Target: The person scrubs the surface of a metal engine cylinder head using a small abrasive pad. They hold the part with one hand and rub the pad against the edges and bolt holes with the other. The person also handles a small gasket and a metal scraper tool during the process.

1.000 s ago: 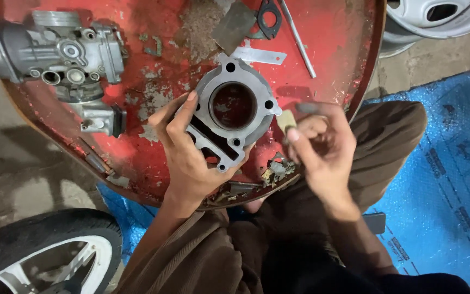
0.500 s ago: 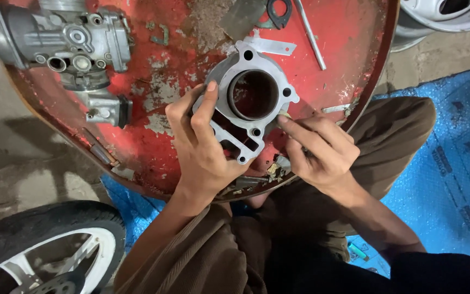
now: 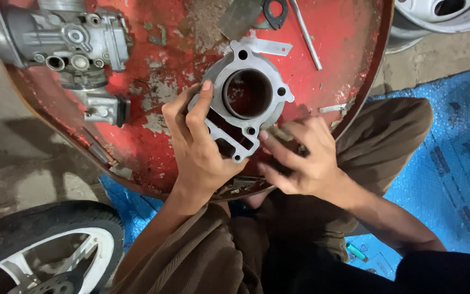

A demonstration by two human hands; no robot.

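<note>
Cylinder block (image 3: 248,103) lies bore-up on a flaking red round worktop (image 3: 349,38), left hand (image 3: 199,147) clamped on its flange, right hand (image 3: 303,158) pinching a small scrap against its edge. Grit could drop into the bore; a carburettor (image 3: 66,41) sits well left.

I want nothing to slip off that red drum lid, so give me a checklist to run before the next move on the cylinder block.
1. Left hand grips cylinder block: ok.
2. Right hand at block's lower edge: ok.
3. What the right fingers pinch: cannot tell.
4. Bore unobstructed: ok.
5. Block fully on red drum lid: ok.
6. Carburetor apart from the hands: ok.
</note>
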